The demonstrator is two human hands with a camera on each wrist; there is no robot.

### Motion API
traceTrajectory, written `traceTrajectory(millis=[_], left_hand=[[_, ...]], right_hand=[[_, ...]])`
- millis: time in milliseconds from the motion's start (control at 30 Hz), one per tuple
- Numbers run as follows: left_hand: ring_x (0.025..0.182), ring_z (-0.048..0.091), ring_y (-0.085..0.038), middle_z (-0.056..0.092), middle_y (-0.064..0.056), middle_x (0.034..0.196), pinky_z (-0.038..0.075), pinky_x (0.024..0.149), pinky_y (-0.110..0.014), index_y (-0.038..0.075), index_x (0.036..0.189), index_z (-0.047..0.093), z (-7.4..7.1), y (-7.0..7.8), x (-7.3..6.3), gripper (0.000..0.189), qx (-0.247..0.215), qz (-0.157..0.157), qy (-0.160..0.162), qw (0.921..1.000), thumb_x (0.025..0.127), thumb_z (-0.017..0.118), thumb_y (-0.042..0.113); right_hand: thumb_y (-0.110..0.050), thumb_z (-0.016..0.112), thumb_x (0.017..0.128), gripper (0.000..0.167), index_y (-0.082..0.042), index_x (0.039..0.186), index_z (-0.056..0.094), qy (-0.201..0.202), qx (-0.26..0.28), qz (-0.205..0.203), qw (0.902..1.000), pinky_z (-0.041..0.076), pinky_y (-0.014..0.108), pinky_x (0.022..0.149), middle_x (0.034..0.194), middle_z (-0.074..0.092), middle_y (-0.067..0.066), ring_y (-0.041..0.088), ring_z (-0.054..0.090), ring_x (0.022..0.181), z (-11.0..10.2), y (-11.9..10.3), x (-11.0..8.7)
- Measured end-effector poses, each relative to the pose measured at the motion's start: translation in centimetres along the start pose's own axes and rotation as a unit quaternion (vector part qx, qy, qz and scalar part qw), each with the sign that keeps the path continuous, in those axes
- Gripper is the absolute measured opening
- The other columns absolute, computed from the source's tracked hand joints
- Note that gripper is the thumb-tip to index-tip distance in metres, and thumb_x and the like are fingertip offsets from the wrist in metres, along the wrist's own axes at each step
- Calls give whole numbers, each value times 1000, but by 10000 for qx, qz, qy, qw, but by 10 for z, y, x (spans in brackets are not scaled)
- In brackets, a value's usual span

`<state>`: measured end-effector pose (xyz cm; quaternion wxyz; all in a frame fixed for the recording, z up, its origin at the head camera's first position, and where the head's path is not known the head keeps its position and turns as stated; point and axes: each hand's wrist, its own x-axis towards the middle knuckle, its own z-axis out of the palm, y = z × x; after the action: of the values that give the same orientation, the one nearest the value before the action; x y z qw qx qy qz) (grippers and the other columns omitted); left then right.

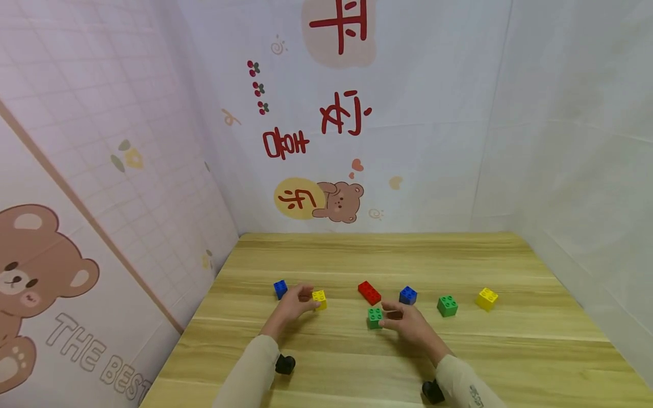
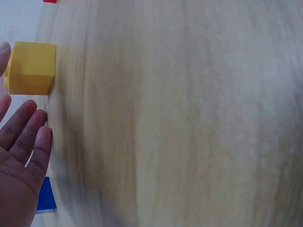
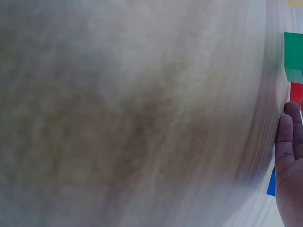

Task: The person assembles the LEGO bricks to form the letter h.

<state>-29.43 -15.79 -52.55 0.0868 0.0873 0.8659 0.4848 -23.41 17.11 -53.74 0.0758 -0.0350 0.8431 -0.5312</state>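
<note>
In the head view my left hand (image 1: 295, 303) is beside a yellow block (image 1: 319, 300), thumb close to its near side. The left wrist view shows the same yellow block (image 2: 33, 68) between the thumb and the spread, nearly straight fingers (image 2: 39, 146), with a gap below it. A blue block (image 1: 280, 289) lies just behind that hand. My right hand (image 1: 408, 324) reaches toward a green block (image 1: 374, 318), its thumb at the block's right edge; whether they touch I cannot tell. Straight fingers (image 3: 285, 137) show in the right wrist view, below the green block (image 3: 294, 54).
Beyond the right hand lie a long red block (image 1: 369, 292) and a second blue block (image 1: 408, 295). Farther right sit another green block (image 1: 447, 306) and another yellow block (image 1: 487, 298). Printed cloth walls (image 1: 433, 141) border the wooden table (image 1: 388, 255) at the back and sides.
</note>
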Motion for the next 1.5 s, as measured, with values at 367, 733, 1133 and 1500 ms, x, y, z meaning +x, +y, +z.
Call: traceTrajectory(millis=[367, 733, 1133, 1500], left_hand=[[109, 60, -33, 63, -16, 117, 49, 95, -47, -2, 125, 61, 2, -8, 1, 43, 36, 126, 71, 9999, 89, 76, 18], [103, 62, -25, 66, -7, 110, 51, 91, -42, 3, 120, 65, 7, -12, 2, 33, 47, 150, 127, 9998, 90, 74, 16], [103, 61, -24, 66, -5, 109, 50, 92, -44, 5, 119, 66, 4, -8, 4, 33, 152, 89, 70, 9998, 91, 74, 19], [107, 60, -23, 66, -4, 113, 47, 95, -46, 9, 122, 66, 3, 5, 5, 35, 17, 12, 18, 10000, 93, 72, 27]], right_hand=[[-19, 80, 85, 44, -6, 125, 68, 23, -131, -149, 9998, 50, 46, 92, 115, 68, 4, 23, 63, 105, 6, 1, 4], [-21, 81, 84, 39, -5, 119, 70, 90, -168, -359, 9992, 50, 48, 92, 110, 70, 5, 23, 65, 102, 19, -1, 11], [-22, 79, 86, 39, -5, 120, 70, 30, -187, -731, 9971, 53, 40, 84, 109, 71, 6, 22, 66, 99, 36, -4, 22], [-24, 80, 85, 41, -6, 121, 70, 53, -179, -501, 9986, 53, 43, 87, 110, 70, 6, 21, 66, 98, 44, -11, 24]])
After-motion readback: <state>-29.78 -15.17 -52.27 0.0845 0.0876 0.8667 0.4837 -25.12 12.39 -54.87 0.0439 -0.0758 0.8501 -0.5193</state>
